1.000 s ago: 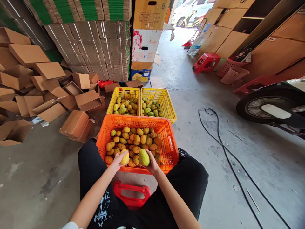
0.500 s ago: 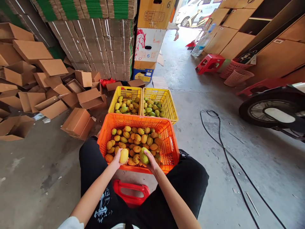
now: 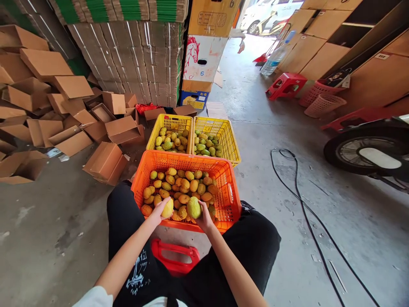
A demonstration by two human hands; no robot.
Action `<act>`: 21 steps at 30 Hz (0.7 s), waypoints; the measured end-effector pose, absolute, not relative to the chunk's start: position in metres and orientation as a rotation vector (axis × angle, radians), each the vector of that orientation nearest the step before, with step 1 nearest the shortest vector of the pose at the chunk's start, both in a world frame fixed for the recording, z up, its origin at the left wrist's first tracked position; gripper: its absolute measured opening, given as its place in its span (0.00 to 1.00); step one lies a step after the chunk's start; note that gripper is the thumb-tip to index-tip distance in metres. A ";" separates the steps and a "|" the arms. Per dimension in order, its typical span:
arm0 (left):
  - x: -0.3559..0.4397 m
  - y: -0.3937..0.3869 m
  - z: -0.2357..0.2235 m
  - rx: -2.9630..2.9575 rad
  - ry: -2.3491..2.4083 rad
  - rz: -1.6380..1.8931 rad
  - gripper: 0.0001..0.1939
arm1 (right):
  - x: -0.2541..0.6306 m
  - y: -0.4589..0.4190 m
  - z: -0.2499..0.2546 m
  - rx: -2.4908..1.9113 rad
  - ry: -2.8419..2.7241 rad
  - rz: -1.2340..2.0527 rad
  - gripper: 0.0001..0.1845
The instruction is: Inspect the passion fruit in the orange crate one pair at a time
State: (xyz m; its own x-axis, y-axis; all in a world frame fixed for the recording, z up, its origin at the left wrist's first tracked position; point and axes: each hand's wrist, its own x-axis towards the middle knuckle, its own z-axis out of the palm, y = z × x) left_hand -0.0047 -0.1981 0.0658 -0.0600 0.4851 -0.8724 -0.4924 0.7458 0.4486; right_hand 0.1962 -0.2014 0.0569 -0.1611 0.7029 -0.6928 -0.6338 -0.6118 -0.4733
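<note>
My left hand (image 3: pixel 159 212) is wrapped around a smooth, oval yellow fruit (image 3: pixel 168 208). A little to its right, my right hand (image 3: pixel 205 216) grips a greener, bumpier oval fruit (image 3: pixel 194 207). Both fruits are held above the near part of an orange plastic crate (image 3: pixel 234 213), apart from each other. Inside that crate lie many yellow, orange and greenish fruits (image 3: pixel 184 184), some with brown marks. The exact kind of fruit is not certain from here.
Two yellow crates, left (image 3: pixel 152 135) and right (image 3: pixel 234 145), holding green-yellow fruit, stand behind the orange one. A red stool (image 3: pixel 175 266) shows between my knees. Loose cardboard boxes (image 3: pixel 104 162) lie left; a black cable (image 3: pixel 298 194) and a wheel (image 3: pixel 348 149) are right.
The green fruit has turned in my right hand, and more of its surface shows. My left hand keeps its yellow fruit, slightly rotated. The view has shifted a little.
</note>
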 end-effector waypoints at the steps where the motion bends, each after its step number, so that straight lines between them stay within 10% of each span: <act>1: -0.004 -0.199 0.066 0.014 1.431 0.803 0.18 | 0.196 -0.202 0.056 -1.180 -0.091 1.897 0.15; 21: -0.004 -0.197 0.068 -0.015 1.455 0.833 0.13 | 0.199 -0.199 0.041 -1.240 -0.047 1.775 0.14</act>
